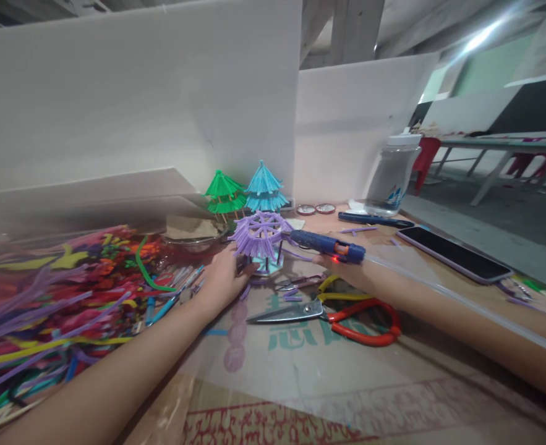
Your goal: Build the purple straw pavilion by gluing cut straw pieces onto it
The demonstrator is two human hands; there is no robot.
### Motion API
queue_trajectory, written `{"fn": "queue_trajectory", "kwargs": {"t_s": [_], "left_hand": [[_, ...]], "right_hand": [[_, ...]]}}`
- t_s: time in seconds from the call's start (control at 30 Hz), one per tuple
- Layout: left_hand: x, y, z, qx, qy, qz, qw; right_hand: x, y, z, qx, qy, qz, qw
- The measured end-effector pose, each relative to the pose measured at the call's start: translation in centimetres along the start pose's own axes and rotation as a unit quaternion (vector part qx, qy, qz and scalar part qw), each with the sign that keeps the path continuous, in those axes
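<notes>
A small purple pavilion model (260, 238), made of fuzzy pipe cleaners on thin posts, stands on the table with an open, spoked roof top. My left hand (226, 275) is closed on its left side near the base, fingertips partly hidden behind it. In my right hand (347, 269) is a blue glue gun (321, 242), its nozzle at the right edge of the purple roof and a red light glowing on it. A long clear glue stick (462, 300) trails from its rear. Most right fingers are hidden by the gun.
Scissors (300, 311) with red and yellow handles lie in front. Green (224, 190) and blue (264, 185) pavilion models stand behind. Left is a heap of colored pipe cleaners (59, 278); right are a phone (456, 252), a blue pen-like tool (372, 219) and a bottle (391, 176).
</notes>
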State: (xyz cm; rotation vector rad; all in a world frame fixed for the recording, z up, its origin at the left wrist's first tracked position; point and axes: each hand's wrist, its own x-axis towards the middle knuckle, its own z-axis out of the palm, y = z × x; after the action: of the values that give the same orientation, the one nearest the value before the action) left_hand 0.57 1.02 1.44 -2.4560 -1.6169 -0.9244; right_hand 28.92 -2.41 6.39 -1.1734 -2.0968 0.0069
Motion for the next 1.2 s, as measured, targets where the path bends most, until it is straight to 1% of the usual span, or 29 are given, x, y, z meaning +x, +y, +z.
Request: {"fn": "queue_trajectory", "kwargs": {"t_s": [0.23, 0.33, 0.47, 0.63, 0.77, 0.93, 1.1, 1.2], "left_hand": [[0.1, 0.0, 0.0, -0.003, -0.001, 0.002, 1.0], [0.1, 0.0, 0.0, 0.0, -0.001, 0.006, 1.0], [0.1, -0.1, 0.0, -0.001, 0.003, 0.008, 1.0], [0.0, -0.2, 0.2, -0.014, 0.005, 0.008, 1.0], [0.0, -0.2, 0.2, -0.013, 0.006, 0.006, 1.0], [0.0, -0.2, 0.2, -0.017, 0.0, -0.001, 1.0], [0.1, -0.4, 0.3, -0.034, -0.008, -0.006, 0.999], [0.1, -0.5, 0.4, -0.048, -0.004, -0.001, 0.999]], "right_hand": [[0.1, -1.6, -1.0, -0.004, -0.002, 0.055, 0.998], [0.0, -1.4, -0.7, 0.005, 0.016, 0.059, 0.998], [-0.1, -0.9, -0.4, 0.004, 0.034, 0.046, 0.998], [0.0, -1.0, -0.6, 0.043, -0.001, 0.059, 0.997], [0.1, -0.6, -0.3, 0.031, -0.01, 0.071, 0.997], [0.0, 0.4, 0.5, 0.02, -0.007, 0.061, 0.998], [0.0, 0.6, 0.6, 0.019, -0.035, 0.074, 0.996], [0.0, 0.8, 0.6, 0.022, -0.038, 0.073, 0.996]]}}
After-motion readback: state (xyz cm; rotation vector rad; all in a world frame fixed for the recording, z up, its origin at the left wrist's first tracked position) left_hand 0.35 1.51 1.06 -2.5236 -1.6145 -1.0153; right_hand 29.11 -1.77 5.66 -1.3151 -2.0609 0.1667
